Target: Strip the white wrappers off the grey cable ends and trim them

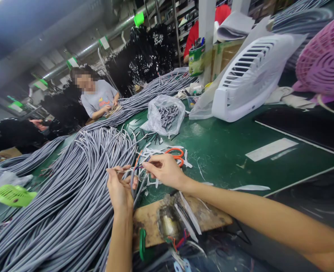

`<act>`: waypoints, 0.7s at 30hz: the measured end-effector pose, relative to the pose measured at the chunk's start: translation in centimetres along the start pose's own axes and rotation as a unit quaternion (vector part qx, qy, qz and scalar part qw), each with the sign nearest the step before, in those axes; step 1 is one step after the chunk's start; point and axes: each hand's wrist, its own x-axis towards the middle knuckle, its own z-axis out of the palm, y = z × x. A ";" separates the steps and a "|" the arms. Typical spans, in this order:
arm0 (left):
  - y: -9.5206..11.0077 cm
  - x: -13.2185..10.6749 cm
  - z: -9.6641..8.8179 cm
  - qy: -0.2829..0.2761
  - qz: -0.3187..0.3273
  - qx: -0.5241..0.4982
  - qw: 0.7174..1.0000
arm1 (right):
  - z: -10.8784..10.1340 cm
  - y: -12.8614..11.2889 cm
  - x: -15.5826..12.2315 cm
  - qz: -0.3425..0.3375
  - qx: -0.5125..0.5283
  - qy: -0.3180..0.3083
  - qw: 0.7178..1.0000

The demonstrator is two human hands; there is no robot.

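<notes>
My left hand [123, 185] holds a grey cable [132, 176] near its stripped end, where thin coloured wires fan out. Orange, white and dark wires [137, 160] show between my two hands. Thumb and fingers of my right hand [163, 168] pinch the dark wire ends. Just behind the right hand lie scissors with orange handles [180, 152], their blades hidden among white scraps [152, 151]. A large bundle of grey cables [79, 181] spreads to the left of my left hand. Below my hands sits a wooden board [209, 211] with a metal pot-like piece [169, 223] on it.
Short grey tubes fill a clear plastic bag [167, 115] on the green table [212, 143]. A white fan [246, 79] and pink fan [325, 56] stand right, beside a black flat panel [305, 126]. A lime-green fan [12, 195] lies left. A co-worker [99, 96] sits across the cables.
</notes>
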 end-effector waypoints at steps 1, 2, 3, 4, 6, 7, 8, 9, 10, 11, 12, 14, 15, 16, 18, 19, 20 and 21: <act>0.1 0.0 0.0 0.003 0.000 0.001 1.000 | 0.1 0.0 0.0 0.001 0.001 -0.001 1.000; 0.1 -0.1 0.1 -0.001 -0.005 0.005 1.000 | 0.1 0.0 0.0 0.001 0.000 -0.001 1.000; 0.1 -0.2 0.1 -0.014 -0.014 0.017 1.000 | 0.0 0.0 0.1 0.001 -0.004 0.001 1.000; 0.1 -0.3 0.1 -0.034 -0.025 0.038 0.998 | -0.2 -0.1 0.2 -0.001 -0.014 -0.001 1.000; -0.1 -0.4 0.2 -0.073 -0.047 0.091 0.992 | -1.2 -0.3 0.8 -0.008 -0.057 -0.024 0.998; -0.3 -0.4 0.3 -0.082 -0.055 0.113 0.989 | -1.9 -0.5 1.2 -0.013 -0.095 -0.040 0.995; -0.4 -0.4 0.3 -0.083 -0.058 0.125 0.987 | -2.8 -0.6 1.6 -0.017 -0.143 -0.060 0.988; -0.5 -0.4 0.4 -0.076 -0.057 0.128 0.987 | -3.7 -0.7 2.1 -0.016 -0.205 -0.070 0.976; -0.6 -0.3 0.4 -0.068 -0.055 0.124 0.989 | -4.6 -0.7 2.4 -0.008 -0.281 -0.063 0.958; -0.7 -0.3 0.5 -0.059 -0.051 0.116 0.990 | -5.3 -0.7 2.7 0.017 -0.359 -0.082 0.930; -0.8 -0.2 0.6 -0.050 -0.048 0.110 0.991 | -5.8 -0.7 2.8 0.043 -0.421 -0.109 0.900; -0.8 -0.2 0.8 -0.035 -0.041 0.103 0.993 | -6.2 -0.5 2.8 0.079 -0.487 -0.168 0.854; -0.8 -0.1 0.8 -0.029 -0.036 0.101 0.994 | -6.1 -0.4 2.7 0.085 -0.497 -0.192 0.842; -0.8 -0.1 0.9 -0.026 -0.029 0.099 0.994 | -5.8 -0.4 2.5 0.083 -0.500 -0.206 0.837; -0.8 -0.2 0.8 -0.027 -0.019 0.095 0.995 | -5.4 -0.2 2.3 0.078 -0.509 -0.214 0.830; -0.9 -0.2 0.8 -0.033 -0.017 0.093 0.995 | -5.2 -0.1 2.3 0.081 -0.517 -0.214 0.825; -0.9 -0.2 0.7 -0.041 -0.016 0.092 0.995 | -5.1 0.0 2.3 0.088 -0.525 -0.214 0.819; -0.9 -0.2 0.6 -0.053 -0.018 0.092 0.994 | -5.1 0.2 2.4 0.099 -0.532 -0.217 0.813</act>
